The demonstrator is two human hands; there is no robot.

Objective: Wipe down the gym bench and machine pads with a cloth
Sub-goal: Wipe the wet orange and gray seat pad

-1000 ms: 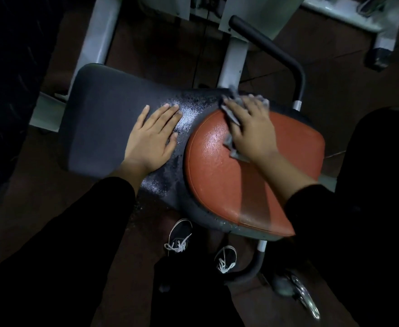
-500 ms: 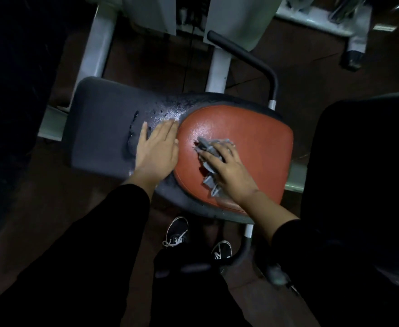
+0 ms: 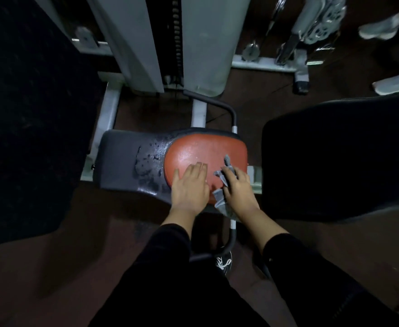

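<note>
The cloth [image 3: 222,185] was grey and crumpled, and it lay on the near right part of the red pad [image 3: 203,152], pressed under the right hand [image 3: 238,194]. One end of it stuck out beyond the fingertips and another end hung over the near edge of the seat. The right hand's fingers were bent over the cloth and gripped it. The left hand [image 3: 190,187] lay just beside it, flat on the red pad with straight fingers, and it held nothing.

The seat's long axis ran from left to right. Its unwiped part, the grey pad [image 3: 120,161], lay to the left of both hands, so the cloth probably had to travel left, past the left hand, which was nearer to that side.

The red pad looked smooth and shiny, like vinyl, with a rounded left edge. The grey pad was matte, with dark wet drops [image 3: 151,159] near the border. Behind the seat stood a pale metal column [image 3: 137,43].
</note>
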